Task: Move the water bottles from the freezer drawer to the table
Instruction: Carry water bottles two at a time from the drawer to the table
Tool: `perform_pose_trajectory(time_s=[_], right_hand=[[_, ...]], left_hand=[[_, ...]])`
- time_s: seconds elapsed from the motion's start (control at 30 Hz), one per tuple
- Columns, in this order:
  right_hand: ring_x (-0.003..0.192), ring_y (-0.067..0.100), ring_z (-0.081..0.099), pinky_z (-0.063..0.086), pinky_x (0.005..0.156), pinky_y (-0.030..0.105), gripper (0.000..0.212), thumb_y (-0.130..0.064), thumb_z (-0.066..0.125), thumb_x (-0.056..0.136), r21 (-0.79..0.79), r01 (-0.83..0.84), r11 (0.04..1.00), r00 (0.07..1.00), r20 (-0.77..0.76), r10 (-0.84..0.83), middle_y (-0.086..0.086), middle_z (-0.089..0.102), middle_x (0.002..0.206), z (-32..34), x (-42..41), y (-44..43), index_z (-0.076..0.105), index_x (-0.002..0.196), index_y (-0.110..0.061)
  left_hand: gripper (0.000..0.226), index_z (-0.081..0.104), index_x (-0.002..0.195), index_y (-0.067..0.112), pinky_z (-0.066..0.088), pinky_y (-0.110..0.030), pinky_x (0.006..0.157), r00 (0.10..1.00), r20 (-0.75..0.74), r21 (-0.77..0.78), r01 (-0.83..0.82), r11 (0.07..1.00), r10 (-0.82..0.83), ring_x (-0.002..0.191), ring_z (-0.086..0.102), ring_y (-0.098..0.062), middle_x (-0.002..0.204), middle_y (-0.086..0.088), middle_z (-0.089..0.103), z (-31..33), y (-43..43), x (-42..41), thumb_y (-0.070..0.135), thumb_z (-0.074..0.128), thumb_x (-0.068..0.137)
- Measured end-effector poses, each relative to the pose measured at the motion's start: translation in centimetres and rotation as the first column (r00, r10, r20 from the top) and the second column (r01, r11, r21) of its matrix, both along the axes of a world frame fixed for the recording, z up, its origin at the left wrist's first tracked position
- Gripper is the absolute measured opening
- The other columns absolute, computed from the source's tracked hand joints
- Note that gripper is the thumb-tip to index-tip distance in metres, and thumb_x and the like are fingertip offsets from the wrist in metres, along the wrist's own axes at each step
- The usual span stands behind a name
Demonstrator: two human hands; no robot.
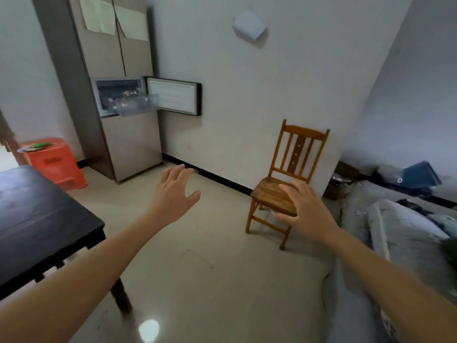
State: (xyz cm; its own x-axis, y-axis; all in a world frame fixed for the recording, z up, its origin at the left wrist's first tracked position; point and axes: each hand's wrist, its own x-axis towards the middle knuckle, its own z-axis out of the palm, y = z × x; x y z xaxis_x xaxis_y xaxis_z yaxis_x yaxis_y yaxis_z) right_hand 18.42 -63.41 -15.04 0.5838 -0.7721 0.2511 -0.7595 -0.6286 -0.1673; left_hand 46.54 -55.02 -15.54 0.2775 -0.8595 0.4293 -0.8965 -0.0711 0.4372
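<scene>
From the head view I see my left hand (173,191) and right hand (305,206) stretched out with fingers spread, holding nothing, the clear freezer drawer (137,104) pulled out across the room well beyond them, its bottles too blurred to make out, dark table (37,219) at my left.

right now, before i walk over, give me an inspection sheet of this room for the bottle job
surface: dark table at left, partly in view, no bottles seen on it.
job's things: clear freezer drawer pulled out, its door swung open; contents too blurred to tell bottles.
clutter: orange stool with a small item on top, wooden chair, grey bedding at right.
grippers: left hand and right hand open, raised, holding nothing.
cables: nothing seen.
surroundings: tall fridge against the wall, pale tiled floor.
</scene>
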Motion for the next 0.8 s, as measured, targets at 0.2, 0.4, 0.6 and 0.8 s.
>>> perform_pose_trajectory(time_s=[0.2, 0.4, 0.6, 0.8], right_hand=[[0.14, 0.021, 0.01, 0.015, 0.114, 0.036, 0.072, -0.051, 0.053, 0.085, -0.011, 0.022, 1.0, 0.999, -0.035, -0.022, 0.005, 0.015, 0.151, -0.1, -1.1, -2.8, 0.023, 0.143, -0.021], [0.142, 0.022, 0.008, 0.013, 0.115, 0.039, 0.072, -0.052, 0.051, 0.086, -0.034, 0.018, 0.999, 0.995, -0.097, -0.021, 0.004, 0.014, 0.153, 1.2, -0.3, -8.6, 0.019, 0.144, -0.024], [0.143, 0.023, 0.007, 0.013, 0.115, 0.039, 0.07, -0.054, 0.048, 0.086, -0.11, -0.001, 0.994, 0.981, -0.193, -0.021, 0.004, 0.013, 0.154, 2.9, 0.4, -17.6, 0.02, 0.144, -0.027], [0.143, 0.022, 0.006, 0.012, 0.115, 0.04, 0.068, -0.055, 0.046, 0.086, -0.085, 0.058, 0.995, 0.976, -0.206, -0.075, 0.001, 0.011, 0.155, 3.0, -0.3, -26.0, 0.019, 0.144, -0.03]], left_hand=[[0.059, 0.035, 0.138, 0.012, 0.013, -0.038, 0.112, 0.998, 0.052, 0.041, -0.019, 0.999, 0.017, 0.139, 0.011, -0.027, 0.15, -0.009, 0.025, 0.2, -3.2, -0.6, 0.029, 0.059, 0.086], [0.058, 0.035, 0.138, 0.014, 0.017, -0.041, 0.11, 0.998, 0.008, 0.03, -0.066, 0.997, 0.066, 0.14, 0.011, -0.026, 0.15, -0.008, 0.025, 0.7, -8.8, 0.7, 0.028, 0.058, 0.087], [0.057, 0.035, 0.138, 0.013, 0.019, -0.041, 0.109, 0.998, -0.019, -0.009, -0.059, 0.998, 0.059, 0.139, 0.012, -0.026, 0.151, -0.007, 0.024, 1.7, -17.5, 1.6, 0.028, 0.058, 0.088], [0.055, 0.036, 0.137, 0.013, 0.02, -0.042, 0.109, 0.999, -0.043, -0.014, -0.027, 1.0, 0.027, 0.139, 0.012, -0.026, 0.15, -0.008, 0.026, 2.3, -27.1, 1.4, 0.027, 0.057, 0.088]])
